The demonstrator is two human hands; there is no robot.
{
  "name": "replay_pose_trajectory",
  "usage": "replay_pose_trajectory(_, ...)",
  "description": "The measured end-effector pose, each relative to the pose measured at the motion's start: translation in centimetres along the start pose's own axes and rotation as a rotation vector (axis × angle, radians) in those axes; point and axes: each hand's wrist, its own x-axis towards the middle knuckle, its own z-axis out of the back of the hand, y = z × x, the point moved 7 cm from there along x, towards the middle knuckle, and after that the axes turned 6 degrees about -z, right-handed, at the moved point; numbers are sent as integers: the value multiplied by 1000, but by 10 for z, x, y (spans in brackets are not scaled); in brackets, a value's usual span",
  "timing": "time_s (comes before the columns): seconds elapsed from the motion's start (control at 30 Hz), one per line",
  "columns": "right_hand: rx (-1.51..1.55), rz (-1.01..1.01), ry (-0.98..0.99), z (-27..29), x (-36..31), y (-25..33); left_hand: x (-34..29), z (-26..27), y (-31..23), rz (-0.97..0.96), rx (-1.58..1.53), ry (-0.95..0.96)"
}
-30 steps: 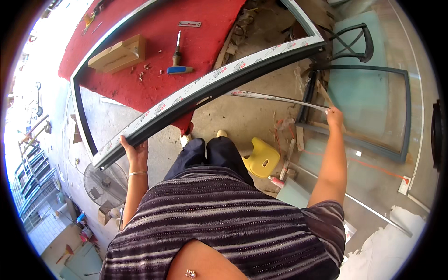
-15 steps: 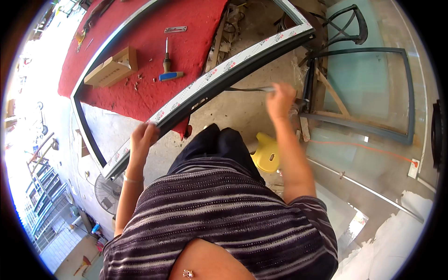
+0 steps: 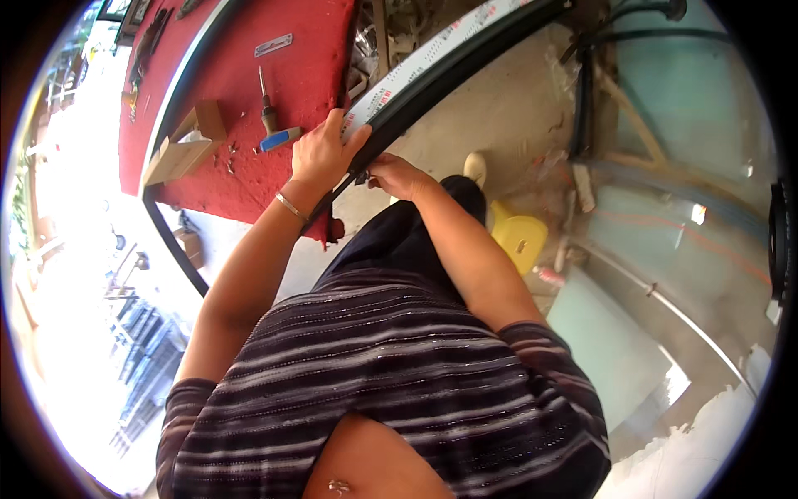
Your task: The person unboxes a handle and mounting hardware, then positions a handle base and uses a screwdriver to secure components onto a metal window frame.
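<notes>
A large window frame (image 3: 428, 62), dark with printed white protective film on its top face, lies across the red-covered table and juts past its edge toward me. My left hand (image 3: 322, 158), with a bracelet at the wrist, wraps its fingers over the frame's near bar. Just right of it, my right hand (image 3: 396, 176) is closed at the underside of the same bar. A small dark part shows at its fingertips, too small and hidden to make out.
On the red table (image 3: 307, 75) lie a screwdriver with a blue T-handle (image 3: 278, 137), a metal plate (image 3: 273, 45) and an open cardboard box (image 3: 187, 148). A yellow stool (image 3: 519, 237) stands at my right. Glass panes (image 3: 615, 333) lean further right.
My left hand has slid up along the bar toward its middle. My right hand, which held a thin dark strip out to the right, has come in to the bar beside it.
</notes>
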Motion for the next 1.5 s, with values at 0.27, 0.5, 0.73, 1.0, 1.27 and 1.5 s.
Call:
replay_pose_trajectory(0.27,431,-58,72,-22,-22,-12,-3,2,-1,-77,41,-167)
replay_pose_trajectory(0.5,243,-59,-5,-21,-17,-29,-7,4,-3,-100,46,-185)
replay_pose_trajectory(0.73,57,112,-44,-23,-19,-16,-5,6,-4,-106,34,-194)
replay_pose_trajectory(1.0,-460,242,-329,-14,-39,41,-7,5,1,-78,59,-187)
replay_pose_trajectory(1.27,-1025,340,-573,3,-26,32,-4,3,-1,-81,56,-173)
replay_pose_trajectory(1.5,-1333,354,-567,7,-26,41,-6,1,2,-37,58,-164)
